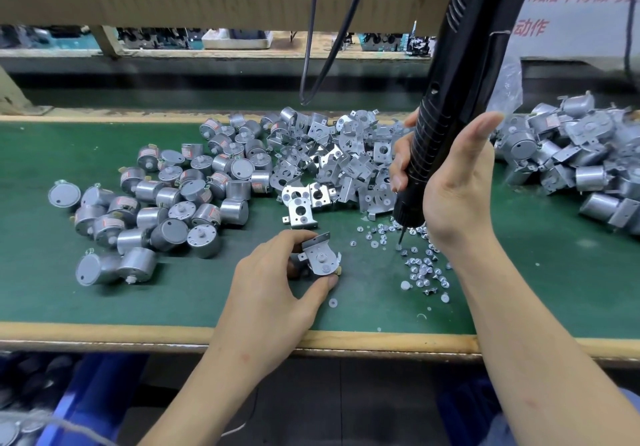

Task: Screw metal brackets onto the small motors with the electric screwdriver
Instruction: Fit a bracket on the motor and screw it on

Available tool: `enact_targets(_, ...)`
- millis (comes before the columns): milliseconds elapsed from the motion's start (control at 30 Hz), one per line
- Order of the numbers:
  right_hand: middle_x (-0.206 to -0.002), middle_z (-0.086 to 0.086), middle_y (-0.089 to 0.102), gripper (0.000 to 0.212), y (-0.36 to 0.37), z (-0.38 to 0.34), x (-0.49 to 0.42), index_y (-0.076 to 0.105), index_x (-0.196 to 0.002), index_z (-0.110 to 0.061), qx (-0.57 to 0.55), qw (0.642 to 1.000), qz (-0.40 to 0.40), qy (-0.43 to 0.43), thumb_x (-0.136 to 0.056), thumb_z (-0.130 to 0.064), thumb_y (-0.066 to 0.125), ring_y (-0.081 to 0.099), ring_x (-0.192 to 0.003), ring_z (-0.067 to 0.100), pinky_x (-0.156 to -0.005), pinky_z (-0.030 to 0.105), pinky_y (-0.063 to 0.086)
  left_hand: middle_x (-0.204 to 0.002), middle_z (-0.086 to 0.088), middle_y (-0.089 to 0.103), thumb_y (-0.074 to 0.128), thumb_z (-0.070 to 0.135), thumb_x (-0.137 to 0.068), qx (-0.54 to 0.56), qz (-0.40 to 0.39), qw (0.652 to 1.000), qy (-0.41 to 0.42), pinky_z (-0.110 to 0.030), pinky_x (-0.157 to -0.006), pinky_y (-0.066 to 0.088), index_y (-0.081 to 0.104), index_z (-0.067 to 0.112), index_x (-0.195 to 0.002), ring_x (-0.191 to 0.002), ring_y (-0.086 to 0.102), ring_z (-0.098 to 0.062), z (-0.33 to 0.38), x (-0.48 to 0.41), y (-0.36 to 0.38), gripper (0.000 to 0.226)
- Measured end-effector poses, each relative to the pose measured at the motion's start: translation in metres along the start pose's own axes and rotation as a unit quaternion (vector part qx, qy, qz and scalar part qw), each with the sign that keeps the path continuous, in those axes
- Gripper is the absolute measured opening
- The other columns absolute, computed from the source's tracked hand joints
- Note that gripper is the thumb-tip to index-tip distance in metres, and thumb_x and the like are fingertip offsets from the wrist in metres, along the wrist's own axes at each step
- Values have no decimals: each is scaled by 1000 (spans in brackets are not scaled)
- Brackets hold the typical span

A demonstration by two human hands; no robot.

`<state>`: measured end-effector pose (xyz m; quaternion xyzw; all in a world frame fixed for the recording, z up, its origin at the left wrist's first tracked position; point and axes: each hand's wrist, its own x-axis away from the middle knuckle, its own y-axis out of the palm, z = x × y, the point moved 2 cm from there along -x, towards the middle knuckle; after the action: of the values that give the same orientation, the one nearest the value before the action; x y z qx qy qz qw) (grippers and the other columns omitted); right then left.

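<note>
The left hand point(277, 289) rests on the green mat point(69, 289) near the front edge of the bench and pinches a metal bracket point(320, 260) between thumb and curled fingertips; the bracket sits on a small motor point(299, 269), which the bracket and fingers largely hide. The right hand point(453, 185) grips the lower, ribbed section of the black electric screwdriver point(460, 81), fingers wrapped round the barrel and thumb raised along its near side. The screwdriver stands nearly upright, tilted slightly to the right at the top. Its bit points down into a scatter of loose screws point(422, 267) and small white washers on the mat, to the right of the held bracket and apart from it; whether the tip touches a screw cannot be told. A pile of bare motors point(166, 196) lies at the left of the mat, a heap of loose brackets point(339, 161) lies in the centre behind the hands, and a pile of motors with brackets attached point(581, 165) lies at the right. Two black cables point(320, 47) hang down behind the bracket heap
</note>
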<state>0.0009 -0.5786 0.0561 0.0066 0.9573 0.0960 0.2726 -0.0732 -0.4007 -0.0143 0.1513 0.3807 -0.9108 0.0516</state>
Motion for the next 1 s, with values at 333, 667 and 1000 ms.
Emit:
enact_targets(333, -61, -4, 56, 57, -2, 3, -1, 66, -78, -42, 26, 1000, -7, 8, -76, -87, 32, 51, -48, 17, -52, 24, 45, -90, 26, 62, 83, 31, -75, 0, 5, 1000, 5, -1, -75, 35, 60, 34, -109, -85, 55, 10, 2, 0, 0, 41)
enact_targets(667, -62, -3, 57, 59, -6, 8, -3, 64, -74, -38, 36, 999, 9, 13, -75, -88, 33, 52, -49, 18, -52, 25, 45, -91, 25, 62, 83, 30, -76, 5, 4, 1000, 6, 0, -75, 35, 60, 35, -110, -86, 56, 11, 2, 1, 0, 41)
enact_targets(1000, -63, -4, 56, 85, -7, 15, -3, 46, -86, -1, 50, 999, -3, 18, -78, -85, 35, 53, -49, 18, -51, 29, 47, -94, 22, 64, 83, 33, -77, 7, -5, 1000, -4, -2, -76, 37, 60, 37, -112, -89, 56, 8, -2, 1, 1, 42)
